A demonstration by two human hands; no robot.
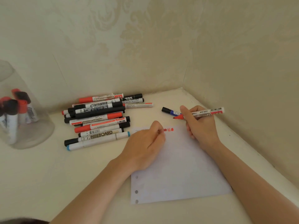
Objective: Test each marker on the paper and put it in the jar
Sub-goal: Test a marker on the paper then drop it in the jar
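A white punched sheet of paper (pixel 181 172) lies on the pale table, with red test marks (pixel 168 129) near its top edge. My right hand (pixel 200 125) grips an uncapped red marker (pixel 208 113), its red tip pointing left just above the paper's top. My left hand (pixel 145 146) rests on the paper's upper left corner with its fingers curled; I cannot see whether it holds a cap. A blue marker with a black cap (pixel 169 110) lies behind my right hand. A clear jar (pixel 24 126) at the far left holds several markers.
A pile of several red, black and blue whiteboard markers (pixel 100 120) lies between the jar and the paper. Patterned walls meet in a corner (pixel 182 88) behind the table, and the right wall runs close beside my right arm.
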